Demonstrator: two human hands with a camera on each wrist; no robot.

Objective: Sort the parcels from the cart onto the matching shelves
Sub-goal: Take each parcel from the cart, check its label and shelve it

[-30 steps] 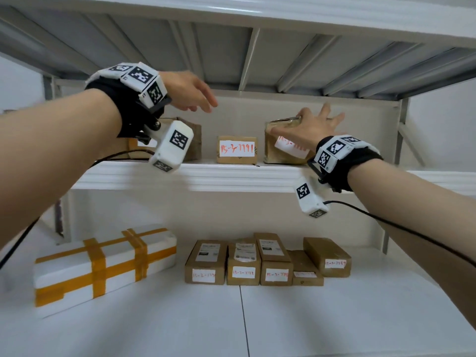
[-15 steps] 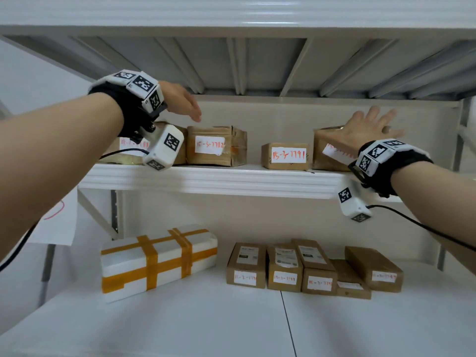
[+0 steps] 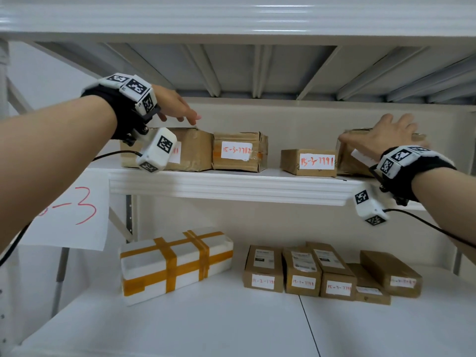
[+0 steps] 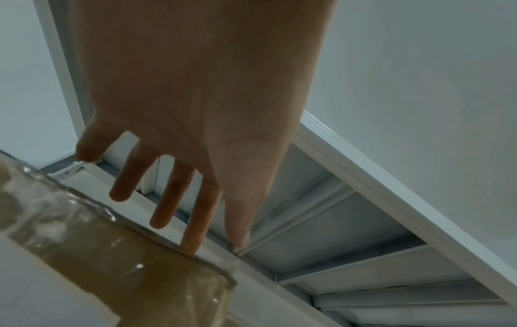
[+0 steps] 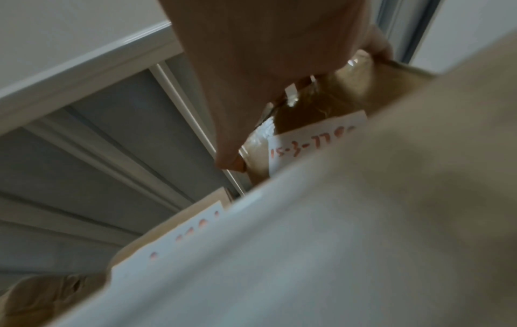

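Observation:
Brown parcels with red-numbered white labels stand in a row on the upper shelf [image 3: 231,185]. My left hand [image 3: 184,115] hovers with straight fingers over the leftmost taped parcel [image 3: 193,150]. In the left wrist view my left hand [image 4: 196,210] has one fingertip at the top edge of that parcel [image 4: 125,272]. My right hand [image 3: 381,139] lies spread on the rightmost parcel [image 3: 347,158]. In the right wrist view the thumb of my right hand [image 5: 265,66] runs down that parcel's [image 5: 313,124] left corner. Parcels 15-3-7782 [image 3: 239,152] and 15-3-7791 [image 3: 309,162] stand between my hands.
On the lower shelf [image 3: 231,325] lie a white foam box with orange tape [image 3: 175,264] and several small brown boxes [image 3: 332,274]. A paper sign with a red "3" [image 3: 74,207] hangs at the left. The ribbed underside of the shelf above [image 3: 257,70] is close overhead.
The view has swung left and closer, so the shelf sits further right in it. My left hand has dropped nearer the leftmost parcel. My right hand stays on the rightmost parcel.

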